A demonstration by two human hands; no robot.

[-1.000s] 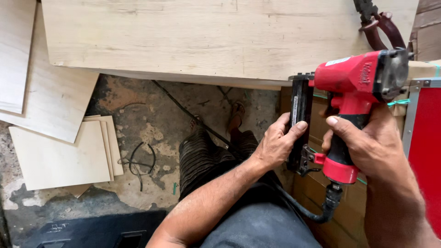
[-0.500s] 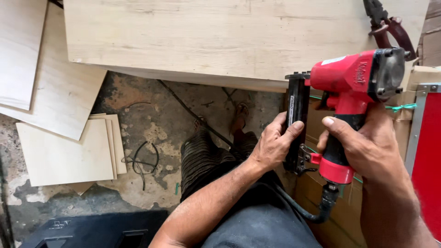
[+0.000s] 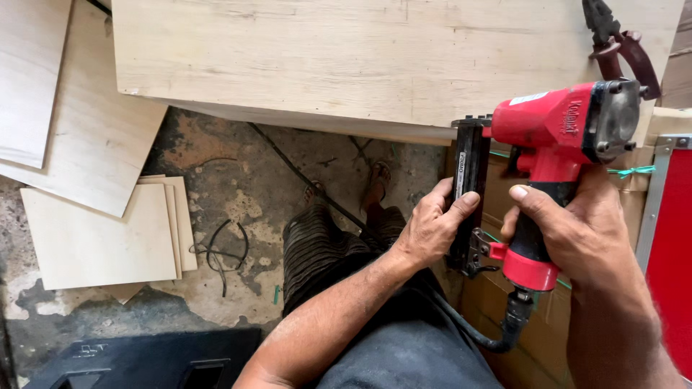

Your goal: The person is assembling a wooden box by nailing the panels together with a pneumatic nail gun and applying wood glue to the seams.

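I hold a red pneumatic nail gun (image 3: 562, 130) in front of me, nose up toward the edge of a pale wooden board (image 3: 360, 57). My right hand (image 3: 577, 230) is wrapped around its black and red handle. My left hand (image 3: 432, 227) grips the black nail magazine (image 3: 470, 173) from the left side. A black air hose (image 3: 483, 335) runs from the handle's base down over my lap.
Red-handled pliers (image 3: 620, 43) lie on the board's right end. Plywood sheets (image 3: 94, 238) lie stacked on the stained concrete floor at left, with a loop of wire (image 3: 220, 248) beside them. A red metal-edged case (image 3: 670, 252) stands at right. A black case (image 3: 137, 360) sits bottom left.
The view has shifted slightly; the nail gun sits a little lower and to the left in frame. Both hands keep the same grip.
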